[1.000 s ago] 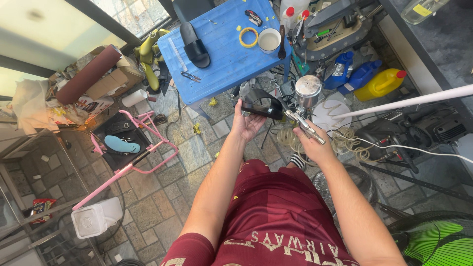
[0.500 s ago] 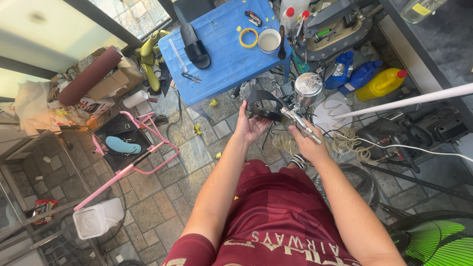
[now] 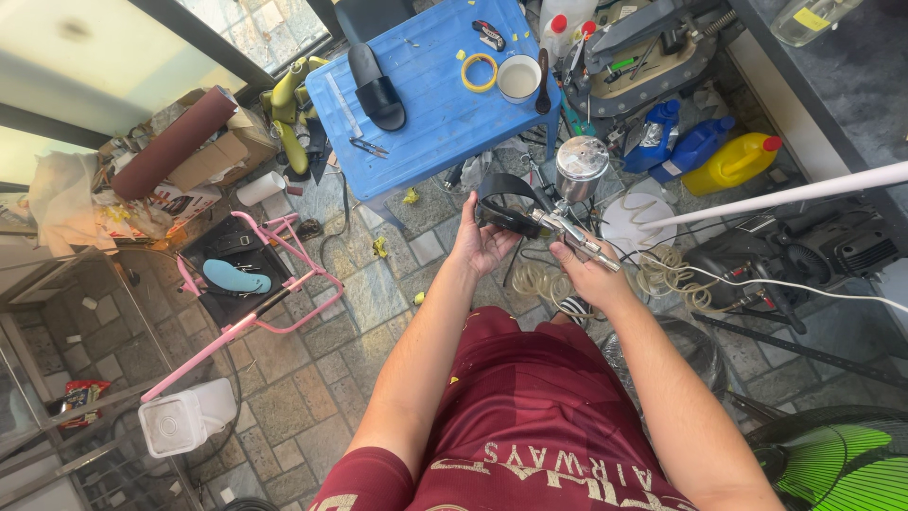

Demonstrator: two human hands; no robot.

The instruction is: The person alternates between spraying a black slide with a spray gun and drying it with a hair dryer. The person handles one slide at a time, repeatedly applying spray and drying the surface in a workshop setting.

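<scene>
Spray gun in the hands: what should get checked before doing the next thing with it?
1. Right hand grips the spray gun by its handle: ok.
2. Left hand supports the black curved piece at the gun's front: ok.
3. Metal cup sits upright on top: ok.
4. Cup lid shut tight: cannot tell.
5. Coiled hose on the floor free of tangles: not ok, loops overlap.
6. Blue table within reach in front: ok.

Reaching forward with both bare arms, elbows bent, forearms converging; left hand (image 3: 480,241) cupping palm-up, fingers curling around what it is holding; right hand (image 3: 588,274) closing in a firm grip, knuckles up, wrist nearly straight.
</scene>
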